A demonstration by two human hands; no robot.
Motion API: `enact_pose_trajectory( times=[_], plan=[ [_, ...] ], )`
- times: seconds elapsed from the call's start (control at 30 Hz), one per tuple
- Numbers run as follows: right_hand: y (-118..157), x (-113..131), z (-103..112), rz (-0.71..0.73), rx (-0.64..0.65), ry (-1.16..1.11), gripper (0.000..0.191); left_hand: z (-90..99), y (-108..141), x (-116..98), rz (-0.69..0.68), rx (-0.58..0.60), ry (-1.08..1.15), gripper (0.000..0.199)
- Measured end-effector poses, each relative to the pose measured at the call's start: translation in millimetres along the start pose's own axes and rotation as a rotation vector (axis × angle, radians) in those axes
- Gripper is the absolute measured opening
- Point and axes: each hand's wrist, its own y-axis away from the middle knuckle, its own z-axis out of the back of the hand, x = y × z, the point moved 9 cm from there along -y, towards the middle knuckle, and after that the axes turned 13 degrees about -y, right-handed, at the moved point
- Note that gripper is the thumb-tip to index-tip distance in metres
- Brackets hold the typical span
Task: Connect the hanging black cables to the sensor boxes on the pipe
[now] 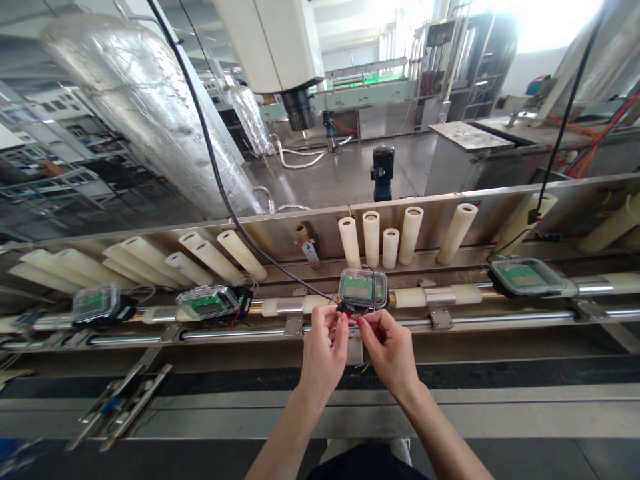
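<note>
In the head view, a meter with a clear cover and a green circuit board sits on the pipe line in front of me. At its lower edge, my left hand is closed in a pinch on thin wires. Just beside it, my right hand also pinches thin wires, its fingertips nearly meeting the left ones. A long black cable hangs from above and runs down to the meter. Loose wire ends in blue and yellow show below the hands. The exact strand in each hand is too small to tell.
Similar meters stand along the line to the left and right. Several cream plastic tubes lean against the metal back wall. A steel rail runs in front. A metal frame lies at the lower left.
</note>
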Motion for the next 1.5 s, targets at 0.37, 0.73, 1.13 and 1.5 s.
enact_pose_trajectory(
  times=[0.37,0.73,1.13,1.5],
  plan=[
    [1.5,17.7,1.4,0.133,0.023,0.164,0.019,5.7,2.3,-12.8,-0.100,-0.029,-0.225,0.012],
    [1.1,17.3,2.9,0.114,0.021,0.177,0.019,4.9,5.6,-16.7,-0.158,-0.029,-0.409,0.016],
    [0.3,21.4,2.9,0.174,0.033,0.257,0.017,5.7,5.2,-34.4,-0.256,-0.073,-0.570,0.014],
    [-0.1,24.7,1.5,0.201,0.046,0.293,0.018,4.1,9.6,-46.9,-0.384,-0.124,-0.704,0.016]
  ],
)
